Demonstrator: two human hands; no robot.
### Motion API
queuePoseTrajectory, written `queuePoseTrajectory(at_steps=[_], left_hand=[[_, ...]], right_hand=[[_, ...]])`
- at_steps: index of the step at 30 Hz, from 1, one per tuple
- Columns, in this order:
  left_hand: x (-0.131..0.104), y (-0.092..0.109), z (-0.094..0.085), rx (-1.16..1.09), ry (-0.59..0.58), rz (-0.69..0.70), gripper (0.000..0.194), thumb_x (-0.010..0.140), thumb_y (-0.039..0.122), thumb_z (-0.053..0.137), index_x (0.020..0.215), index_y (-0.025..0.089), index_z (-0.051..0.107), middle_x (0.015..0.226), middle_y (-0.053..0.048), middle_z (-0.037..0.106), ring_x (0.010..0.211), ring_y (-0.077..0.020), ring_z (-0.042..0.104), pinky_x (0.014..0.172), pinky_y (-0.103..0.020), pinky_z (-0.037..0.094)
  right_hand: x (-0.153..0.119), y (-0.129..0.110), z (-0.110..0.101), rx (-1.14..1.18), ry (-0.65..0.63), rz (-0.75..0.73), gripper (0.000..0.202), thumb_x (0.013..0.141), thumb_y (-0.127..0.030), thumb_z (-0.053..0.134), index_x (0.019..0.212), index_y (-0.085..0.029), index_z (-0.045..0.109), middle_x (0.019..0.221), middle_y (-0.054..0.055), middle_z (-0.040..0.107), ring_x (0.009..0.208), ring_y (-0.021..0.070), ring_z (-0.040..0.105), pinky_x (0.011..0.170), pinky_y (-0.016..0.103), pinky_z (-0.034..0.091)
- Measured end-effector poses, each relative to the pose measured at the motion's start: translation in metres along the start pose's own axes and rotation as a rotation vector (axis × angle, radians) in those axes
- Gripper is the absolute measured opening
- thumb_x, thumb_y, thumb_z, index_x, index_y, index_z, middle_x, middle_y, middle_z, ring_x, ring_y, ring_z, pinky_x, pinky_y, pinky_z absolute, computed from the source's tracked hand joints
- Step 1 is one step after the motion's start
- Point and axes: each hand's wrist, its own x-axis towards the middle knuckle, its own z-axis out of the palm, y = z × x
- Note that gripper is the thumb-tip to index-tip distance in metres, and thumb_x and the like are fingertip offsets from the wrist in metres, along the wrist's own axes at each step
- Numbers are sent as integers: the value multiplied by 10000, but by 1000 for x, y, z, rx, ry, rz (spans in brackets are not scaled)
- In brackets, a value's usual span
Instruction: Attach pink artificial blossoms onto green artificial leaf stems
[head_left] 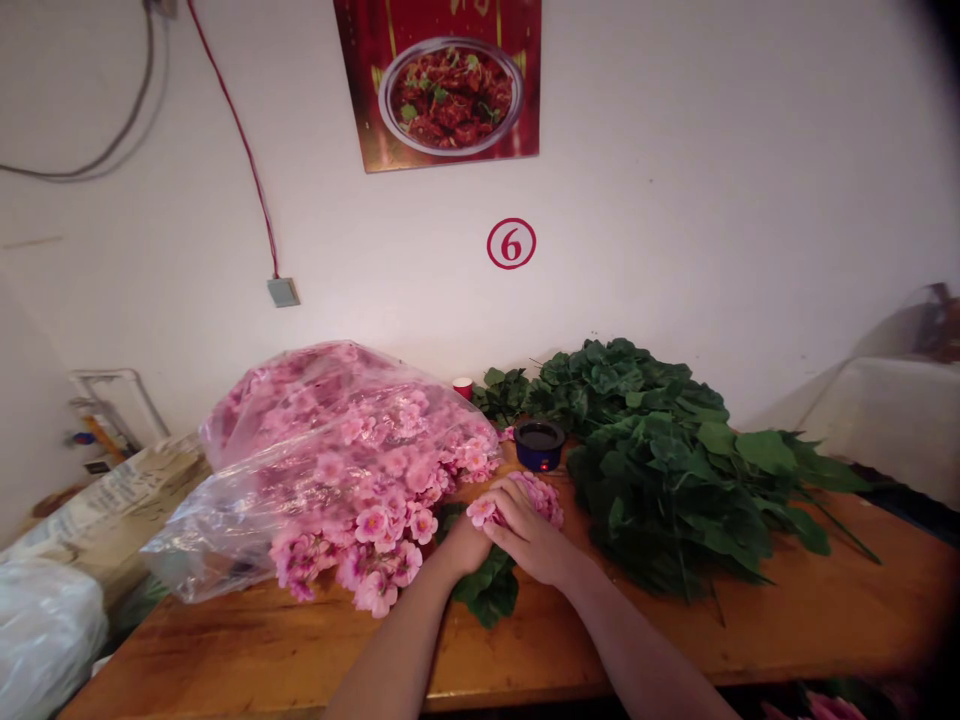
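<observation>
My left hand [466, 545] is closed low over the table, with green artificial leaves [491, 595] sticking out around it. Its fingertips are partly hidden behind my other hand. Over a bunch of pink artificial flowers [547, 497] my right hand [529, 530] is curled, its fingers bent round the blossoms. The two hands touch, and the stem between them is out of sight. Just behind them stands a small dark blue round pot [540, 445] with a black top and a lit red light.
A clear plastic bag [315, 450] of pink flowers fills the table's left side. On the right lies a big heap of green leaves [660, 470]. A red cup [462, 388] stands near the wall. The wooden table [285, 660] has its front edge near me.
</observation>
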Motion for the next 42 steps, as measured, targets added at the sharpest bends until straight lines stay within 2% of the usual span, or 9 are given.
queuePoseTrajectory(at_steps=[5,9,15,24,28,33,37,40,42], left_hand=[[-1,-1,-1,-113,31,-88,350,882,270,412,1188,171,552,1241,-83,562,1094,-216,518,1010,-384,365],[0,-7,3,-158,42,-148,327,856,242,447,1145,165,578,1231,-83,571,1095,-211,515,1017,-379,356],[4,-11,6,-193,41,-170,329,813,212,492,1122,145,582,1241,-90,560,1109,-213,505,1026,-377,345],[2,-1,2,-191,29,-141,355,836,237,469,1171,170,565,1269,-73,550,1123,-208,503,1026,-367,340],[4,-4,4,-216,48,-167,343,816,253,499,1133,151,582,1214,-83,583,1063,-208,530,992,-356,372],[4,-2,4,-217,54,-234,264,777,245,525,1002,154,630,1139,-61,618,1006,-211,531,961,-366,384],[6,1,5,-372,85,-252,287,711,225,602,989,156,627,1081,-45,631,982,-213,535,932,-353,391],[6,-4,10,-458,71,-258,238,684,217,632,908,135,629,912,-40,641,862,-189,560,816,-305,429],[6,-8,13,-431,76,-276,207,680,219,644,868,135,618,798,-19,612,751,-148,548,719,-256,427]], right_hand=[[0,4,-8,12,23,11,335,821,-193,538,1134,-297,593,1059,31,525,1029,193,474,944,358,368],[4,17,-4,-14,86,-10,289,805,-150,546,1016,-293,680,949,32,580,932,191,505,864,344,400],[6,37,9,-62,200,-140,317,806,-82,492,864,-286,729,827,40,619,832,192,512,782,357,413],[2,24,2,-88,106,-119,241,768,-157,595,933,-285,715,887,44,634,881,208,526,826,377,422],[4,33,8,-106,132,-125,303,804,-102,496,868,-287,727,854,43,648,851,201,529,796,371,423],[6,43,18,-100,169,-125,287,787,-95,499,774,-270,726,828,36,660,816,206,534,785,378,428],[6,38,17,-29,301,-69,272,771,-99,512,712,-265,719,803,29,676,810,198,563,791,374,446],[7,36,8,78,477,56,185,766,-171,556,725,-245,721,811,47,682,815,198,591,785,361,469],[7,41,0,145,583,155,141,759,-237,579,728,-224,716,818,58,680,799,199,606,765,349,483]])
